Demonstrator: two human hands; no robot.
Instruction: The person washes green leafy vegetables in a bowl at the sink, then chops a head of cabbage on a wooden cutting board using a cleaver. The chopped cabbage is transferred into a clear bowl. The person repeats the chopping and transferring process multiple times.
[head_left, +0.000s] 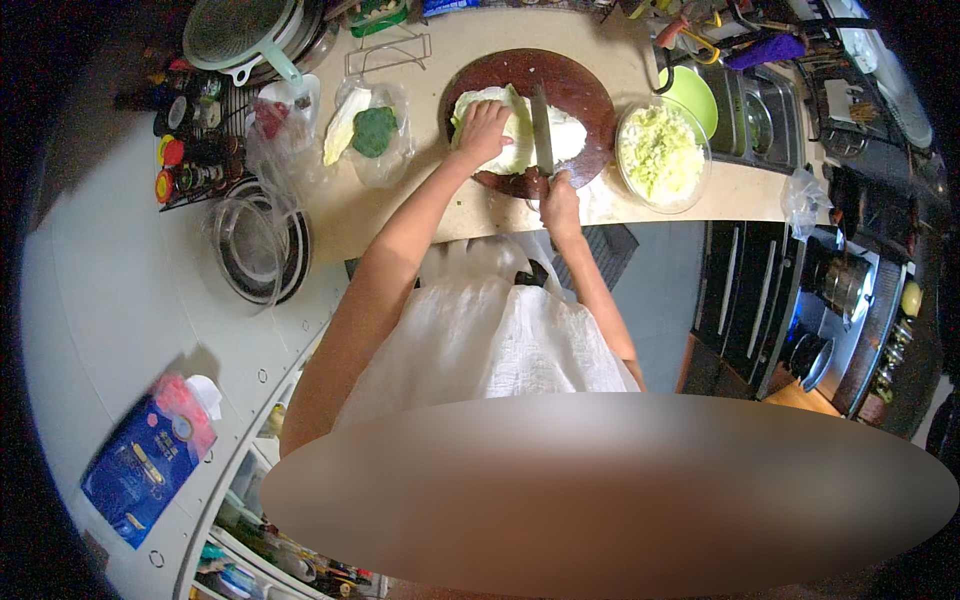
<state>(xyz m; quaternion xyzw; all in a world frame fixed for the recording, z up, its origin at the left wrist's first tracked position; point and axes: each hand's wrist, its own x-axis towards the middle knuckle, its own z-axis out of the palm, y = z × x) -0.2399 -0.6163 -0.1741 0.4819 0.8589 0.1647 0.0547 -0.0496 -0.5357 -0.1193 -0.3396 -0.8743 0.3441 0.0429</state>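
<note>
On a round dark-brown wooden cutting board (574, 73), my left hand (486, 131) holds down pale Chinese cabbage leaves (519, 142). A kitchen knife (541, 131) with a broad blade is in my right hand (561, 208), which grips the handle near the board's front edge. The blade stands at the right edge of the leaves. More white cabbage (568, 135) lies on the board just right of the blade. Close by on the right, a clear bowl (624, 180) holds finely chopped cabbage (661, 154).
Left of the board, a broccoli head (373, 132) and a pale leaf (346, 127) lie on clear plastic. Behind the clear bowl sits a green bowl (694, 94) beside a metal sink (784, 127). Stacked strainers (238, 34) stand far left. A plastic bag (806, 201) hangs near the counter's right end.
</note>
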